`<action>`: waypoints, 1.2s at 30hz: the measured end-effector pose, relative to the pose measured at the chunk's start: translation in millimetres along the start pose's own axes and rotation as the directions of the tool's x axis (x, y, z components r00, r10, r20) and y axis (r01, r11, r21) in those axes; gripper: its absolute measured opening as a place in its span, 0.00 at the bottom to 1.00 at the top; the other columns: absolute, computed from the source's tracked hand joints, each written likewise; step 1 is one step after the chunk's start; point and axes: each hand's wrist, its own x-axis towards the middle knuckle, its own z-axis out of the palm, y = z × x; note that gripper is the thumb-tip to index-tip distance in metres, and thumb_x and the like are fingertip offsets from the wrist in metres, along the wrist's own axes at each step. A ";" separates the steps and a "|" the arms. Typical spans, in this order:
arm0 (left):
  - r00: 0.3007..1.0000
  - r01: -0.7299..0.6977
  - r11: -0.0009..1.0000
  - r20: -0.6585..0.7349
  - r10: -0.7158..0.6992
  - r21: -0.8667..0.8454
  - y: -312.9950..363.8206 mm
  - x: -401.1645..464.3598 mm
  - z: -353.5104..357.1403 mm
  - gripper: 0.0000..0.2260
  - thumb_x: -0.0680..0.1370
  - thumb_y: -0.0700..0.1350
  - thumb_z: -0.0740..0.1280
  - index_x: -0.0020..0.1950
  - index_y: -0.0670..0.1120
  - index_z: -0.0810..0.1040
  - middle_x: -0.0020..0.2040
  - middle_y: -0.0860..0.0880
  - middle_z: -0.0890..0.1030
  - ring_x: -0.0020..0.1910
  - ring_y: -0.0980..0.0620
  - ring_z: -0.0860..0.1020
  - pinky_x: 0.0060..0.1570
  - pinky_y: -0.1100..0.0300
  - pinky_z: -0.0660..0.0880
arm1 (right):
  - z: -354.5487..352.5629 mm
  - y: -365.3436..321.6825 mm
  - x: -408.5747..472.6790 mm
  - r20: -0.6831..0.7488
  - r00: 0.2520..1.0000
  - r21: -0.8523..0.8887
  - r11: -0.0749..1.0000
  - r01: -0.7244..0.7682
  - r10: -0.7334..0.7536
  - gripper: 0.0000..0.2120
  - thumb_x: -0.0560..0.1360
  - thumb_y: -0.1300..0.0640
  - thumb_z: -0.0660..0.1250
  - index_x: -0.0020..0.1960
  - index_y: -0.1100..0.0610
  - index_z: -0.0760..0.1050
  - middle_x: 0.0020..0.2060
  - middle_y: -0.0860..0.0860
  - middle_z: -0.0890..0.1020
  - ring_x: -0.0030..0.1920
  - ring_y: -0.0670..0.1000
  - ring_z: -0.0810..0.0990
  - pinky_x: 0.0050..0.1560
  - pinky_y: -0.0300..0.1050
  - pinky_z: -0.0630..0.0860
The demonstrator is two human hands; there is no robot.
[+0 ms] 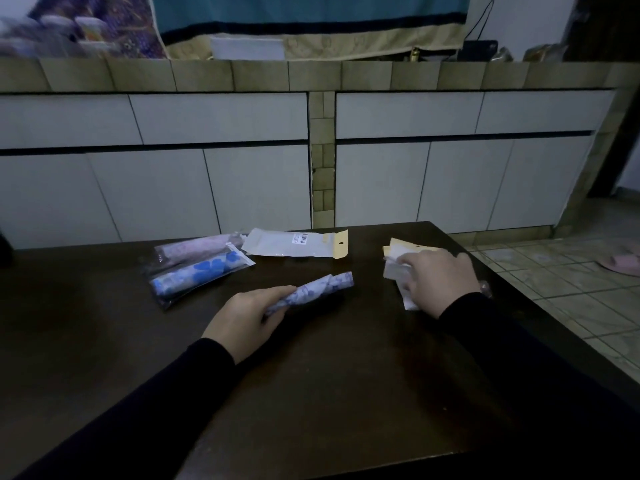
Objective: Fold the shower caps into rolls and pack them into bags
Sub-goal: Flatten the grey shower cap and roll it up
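Note:
My left hand grips one end of a rolled shower cap, pale with blue flowers, lying slanted on the dark table. My right hand rests palm down on a small stack of empty clear bags with tan header cards near the table's right edge, fingers curled over the top bag. Two packed rolls lie at the far left: a pinkish one in its bag and a blue-flowered one in its bag. One more empty bag with a barcode label lies flat behind the roll.
The table's right edge drops to a tiled floor, where a pink slipper lies. Behind the table stands a tiled counter with white cabinet doors. The near half of the table is bare dark wood.

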 end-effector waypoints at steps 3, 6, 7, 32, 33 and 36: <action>0.999 0.028 0.999 -0.017 -0.028 0.025 0.2 0.3 -6.3 0.18 0.74 0.41 0.70 0.64 0.48 0.77 0.56 0.49 0.82 0.54 0.52 0.80 0.54 0.66 0.69 | -16.0 -24.3 -12.2 -0.139 0.983 0.068 0.989 0.128 -0.118 0.16 0.78 0.47 0.63 0.65 0.47 0.71 0.56 0.48 0.80 0.57 0.50 0.76 0.66 0.53 0.63; 0.999 0.020 0.998 -0.031 -0.018 0.054 -3.0 -1.5 -16.5 0.19 0.74 0.41 0.70 0.65 0.49 0.76 0.56 0.50 0.82 0.54 0.53 0.80 0.54 0.68 0.68 | -18.0 -52.8 -22.6 -0.156 0.963 0.233 0.940 0.250 -0.218 0.19 0.78 0.46 0.62 0.68 0.45 0.67 0.60 0.46 0.76 0.56 0.48 0.76 0.57 0.44 0.72; 0.999 0.010 0.998 -0.042 -0.007 0.065 -4.1 -3.5 -21.3 0.19 0.74 0.40 0.71 0.64 0.49 0.76 0.55 0.50 0.83 0.53 0.53 0.80 0.54 0.69 0.68 | -13.5 -61.4 -23.8 -0.170 0.951 0.260 0.919 0.295 -0.257 0.20 0.78 0.44 0.62 0.69 0.44 0.66 0.61 0.45 0.76 0.55 0.48 0.77 0.54 0.43 0.74; 0.888 0.399 0.704 0.055 -0.457 -0.588 -44.2 -16.9 -69.9 0.06 0.75 0.38 0.69 0.46 0.48 0.78 0.27 0.51 0.80 0.25 0.59 0.75 0.25 0.65 0.71 | 4.4 -67.9 -7.5 0.321 0.898 0.683 0.730 0.001 -0.301 0.11 0.71 0.53 0.73 0.52 0.44 0.78 0.47 0.41 0.80 0.48 0.42 0.78 0.51 0.39 0.77; 0.886 0.403 0.690 0.067 -0.459 -0.601 -43.6 -16.9 -69.9 0.05 0.75 0.38 0.69 0.46 0.48 0.78 0.27 0.50 0.80 0.24 0.58 0.75 0.25 0.65 0.72 | 4.2 -69.6 -8.0 0.318 0.899 0.674 0.738 0.008 -0.301 0.12 0.69 0.48 0.74 0.52 0.43 0.78 0.48 0.41 0.80 0.47 0.42 0.78 0.53 0.40 0.77; 0.883 0.389 0.619 0.084 -0.462 -0.683 -38.7 -14.9 -72.6 0.04 0.75 0.37 0.68 0.46 0.45 0.79 0.31 0.49 0.81 0.26 0.55 0.77 0.25 0.65 0.72 | 0.7 -80.4 -15.2 0.334 0.895 0.608 0.793 0.037 -0.297 0.16 0.66 0.40 0.73 0.52 0.41 0.78 0.48 0.39 0.80 0.49 0.41 0.77 0.56 0.45 0.76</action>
